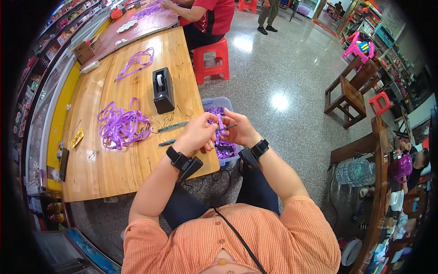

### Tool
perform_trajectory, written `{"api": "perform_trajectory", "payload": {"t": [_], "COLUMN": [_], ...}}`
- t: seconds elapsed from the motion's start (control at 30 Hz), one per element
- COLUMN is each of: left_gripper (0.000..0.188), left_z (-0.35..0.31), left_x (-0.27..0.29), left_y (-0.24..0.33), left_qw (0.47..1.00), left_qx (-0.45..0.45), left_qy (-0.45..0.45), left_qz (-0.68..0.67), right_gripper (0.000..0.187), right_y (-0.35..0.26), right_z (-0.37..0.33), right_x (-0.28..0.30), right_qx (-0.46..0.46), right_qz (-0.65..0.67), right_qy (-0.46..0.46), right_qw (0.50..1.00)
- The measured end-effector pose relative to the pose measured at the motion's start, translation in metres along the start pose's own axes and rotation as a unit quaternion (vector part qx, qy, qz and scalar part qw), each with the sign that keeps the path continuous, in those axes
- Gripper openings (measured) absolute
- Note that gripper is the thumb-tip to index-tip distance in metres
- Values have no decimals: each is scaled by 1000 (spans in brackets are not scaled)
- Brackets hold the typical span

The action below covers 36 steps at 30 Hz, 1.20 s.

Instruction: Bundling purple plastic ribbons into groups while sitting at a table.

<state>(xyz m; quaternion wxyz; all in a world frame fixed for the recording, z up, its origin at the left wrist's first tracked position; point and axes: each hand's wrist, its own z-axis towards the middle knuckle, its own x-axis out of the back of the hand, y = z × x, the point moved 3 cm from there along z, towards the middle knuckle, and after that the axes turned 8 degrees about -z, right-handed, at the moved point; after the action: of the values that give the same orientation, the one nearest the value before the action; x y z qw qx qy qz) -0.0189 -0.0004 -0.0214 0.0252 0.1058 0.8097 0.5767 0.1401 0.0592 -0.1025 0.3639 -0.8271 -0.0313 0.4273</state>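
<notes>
My left hand (197, 133) and my right hand (242, 131) are close together over the table's right edge, both with closed fingers. Between them is a thin dark stick-like piece (229, 127), its near end at my left fingertips. A purple ribbon (221, 123) crosses it by my right fingers. Directly beneath, a clear plastic bin (219, 101) holds many purple ribbon pieces. Beside my left hand, a dark green strip (172, 127) lies on the table among thin dark bits. Another dark strip (167, 143) is partly hidden by my left wrist.
A loose purple ribbon pile (123, 125) and a black tape dispenser (163, 91) rest on the wooden table (93, 169). Farther back lies a purple ribbon loop (136, 63). A person in red (214, 18) sits on a red stool (211, 59) beyond.
</notes>
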Motion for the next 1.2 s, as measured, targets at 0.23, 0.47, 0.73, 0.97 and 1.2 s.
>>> {"api": "perform_trajectory", "payload": {"t": [0.23,0.47,0.73,0.97,1.2], "left_gripper": [27,26,25,27,25], "left_z": [0,11,12,4,0], "left_x": [-3,8,12,20,31], "left_y": [0,-4,9,11,8], "left_qw": [998,991,981,983,986], "left_qx": [16,8,-39,-42,-90], "left_qy": [-57,-59,-56,-34,-2], "left_qz": [-14,-118,-182,-173,-141], "right_gripper": [41,35,25,23,44], "right_y": [3,46,43,26,15], "right_z": [1,33,35,23,22], "right_x": [5,10,23,79,94], "right_qx": [8,51,187,200,56], "right_qz": [7,114,215,123,-255], "right_qy": [8,-148,-184,86,235], "right_qw": [1000,981,941,968,936]}}
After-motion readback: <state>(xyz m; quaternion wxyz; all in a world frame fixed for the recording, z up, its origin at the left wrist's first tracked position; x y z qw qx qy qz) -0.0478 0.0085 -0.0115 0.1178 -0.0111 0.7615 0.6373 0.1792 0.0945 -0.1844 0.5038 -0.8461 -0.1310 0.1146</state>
